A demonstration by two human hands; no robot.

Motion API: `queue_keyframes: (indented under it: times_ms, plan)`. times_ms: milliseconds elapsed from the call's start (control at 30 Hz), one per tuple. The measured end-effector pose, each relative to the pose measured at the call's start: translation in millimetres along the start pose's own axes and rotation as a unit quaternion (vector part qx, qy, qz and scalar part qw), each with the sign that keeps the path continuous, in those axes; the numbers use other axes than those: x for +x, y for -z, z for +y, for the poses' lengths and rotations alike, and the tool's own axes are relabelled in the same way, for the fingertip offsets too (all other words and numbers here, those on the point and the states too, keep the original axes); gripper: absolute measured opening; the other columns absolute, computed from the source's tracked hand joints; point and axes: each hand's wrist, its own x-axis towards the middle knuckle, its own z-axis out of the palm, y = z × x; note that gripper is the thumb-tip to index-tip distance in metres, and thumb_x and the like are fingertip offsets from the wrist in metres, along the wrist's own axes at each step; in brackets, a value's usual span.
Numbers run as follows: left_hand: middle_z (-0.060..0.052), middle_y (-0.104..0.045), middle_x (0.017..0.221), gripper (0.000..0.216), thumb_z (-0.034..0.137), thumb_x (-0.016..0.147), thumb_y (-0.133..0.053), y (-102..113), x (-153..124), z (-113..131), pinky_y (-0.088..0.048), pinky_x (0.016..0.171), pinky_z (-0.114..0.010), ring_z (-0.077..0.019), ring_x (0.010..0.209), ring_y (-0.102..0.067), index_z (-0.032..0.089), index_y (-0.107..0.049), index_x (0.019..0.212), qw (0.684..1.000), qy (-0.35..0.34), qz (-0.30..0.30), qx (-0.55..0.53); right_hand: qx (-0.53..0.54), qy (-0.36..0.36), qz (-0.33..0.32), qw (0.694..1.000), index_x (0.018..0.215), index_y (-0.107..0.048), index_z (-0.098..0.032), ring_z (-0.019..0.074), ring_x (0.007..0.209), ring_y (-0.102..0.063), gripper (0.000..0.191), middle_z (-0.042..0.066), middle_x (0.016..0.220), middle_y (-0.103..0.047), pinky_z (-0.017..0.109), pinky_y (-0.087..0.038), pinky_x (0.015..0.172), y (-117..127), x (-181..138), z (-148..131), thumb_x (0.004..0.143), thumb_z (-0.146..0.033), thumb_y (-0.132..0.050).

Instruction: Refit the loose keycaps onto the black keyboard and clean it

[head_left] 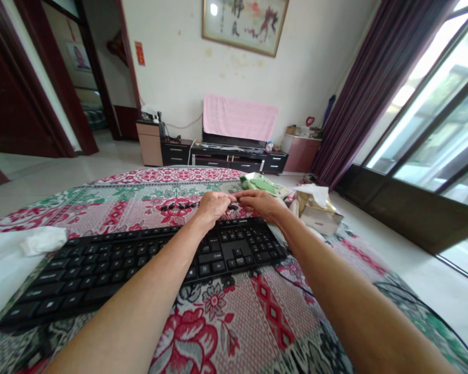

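A black keyboard (237, 250) lies on the flowered tablecloth (187, 337) beneath my forearms. Past its back edge, my left hand (215, 206) and my right hand (260, 203) meet, fingertips together and closed. Whatever they pinch is too small and too covered to make out. Just under the fingertips shows a small black piece (233, 207). To the left of my left hand, several small black pieces that look like keycaps (179, 206) lie in a row on the cloth.
At the right are a green packet (263, 183) and a tissue box (319, 215). A crumpled white tissue (44, 240) lies at the left on something white. The cable (296, 283) trails off to the right. Beyond the table stands a low black cabinet (218, 156).
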Motion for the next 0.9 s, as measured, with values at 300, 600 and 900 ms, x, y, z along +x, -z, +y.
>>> queue_keyframes:
  times_ms: [300,600,900]
  plan:
    - [0.0,-0.058,0.059,0.019,0.022,0.067,-0.057,1.9,-13.4,11.8,-0.037,0.042,-0.018,-0.0068,0.047,-0.046,0.013,-0.066,0.08,0.992,0.026,-0.107,-0.069,0.275,-0.041,0.01,0.961,0.092,-0.064,-0.018,0.0121,0.078,-0.063,0.019,0.004,0.088,-0.067,0.025,-0.052,0.072,4.0,-37.5,7.1,0.073,-0.02,-0.064]
    - [0.001,-0.056,0.054,0.018,0.023,0.067,-0.058,-0.8,-13.0,9.5,-0.036,0.041,-0.019,-0.0072,0.045,-0.046,0.013,-0.068,0.08,0.99,-0.002,-0.137,-0.038,0.268,-0.048,-0.025,0.962,0.091,-0.063,-0.017,0.0114,0.077,-0.062,0.019,0.005,0.087,-0.064,0.023,-0.053,0.071,-1.4,-43.4,5.9,0.073,-0.02,-0.065]
    - [0.001,-0.054,0.052,0.017,0.029,0.064,-0.06,1.0,-17.7,14.6,-0.036,0.041,-0.02,-0.0078,0.044,-0.046,0.014,-0.067,0.069,0.991,0.001,-0.13,0.013,0.137,-0.019,0.018,0.99,0.077,-0.063,-0.021,0.0117,0.07,-0.062,0.013,0.001,0.075,-0.064,0.026,-0.052,0.067,-4.9,-44.4,2.2,0.068,-0.028,-0.067]
